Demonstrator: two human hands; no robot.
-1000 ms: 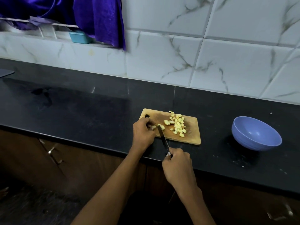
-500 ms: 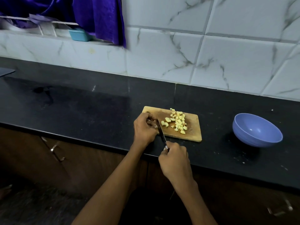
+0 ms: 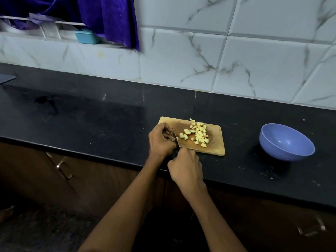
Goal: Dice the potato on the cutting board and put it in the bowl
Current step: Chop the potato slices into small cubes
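Cutting: person works at the near-left corner of the wooden cutting board (image 3: 214, 148); both hands close together there
Right hand: right hand (image 3: 186, 165) wrapped in a fist round the knife handle, fingers fully curled, handle itself hidden inside the grip; hand sits at the board's near edge, partly over the counter (image 3: 109, 124)
Knife: knife (image 3: 176, 138) blade runs up & away from the right hand, tip pointing toward the far-left part of the board; blade lies just beside the left hand's fingertips; can't tell if the edge touches the wood
Left hand: left hand (image 3: 160, 140) curled, knuckles up, fingers tucked under at the board's left end; it seems to pinch a small potato bit against the board right by the blade, but the bit is mostly hidden; so grip on it = likely, not certain
Potato: diced potato (image 3: 198, 134) lies in a loose pile on the board's middle & far-right part, pale yellow cubes; a few bigger chunks sit nearer the blade, left of the pile
Bowl: blue bowl (image 3: 286, 142) stands on the counter well to the right of the board, apart from it; no pieces seen inside
Bkgd: white marbled tiles behind; purple cloth (image 3: 112, 20) hangs at upper left; teal tub (image 3: 86, 36) on the ledge beside it
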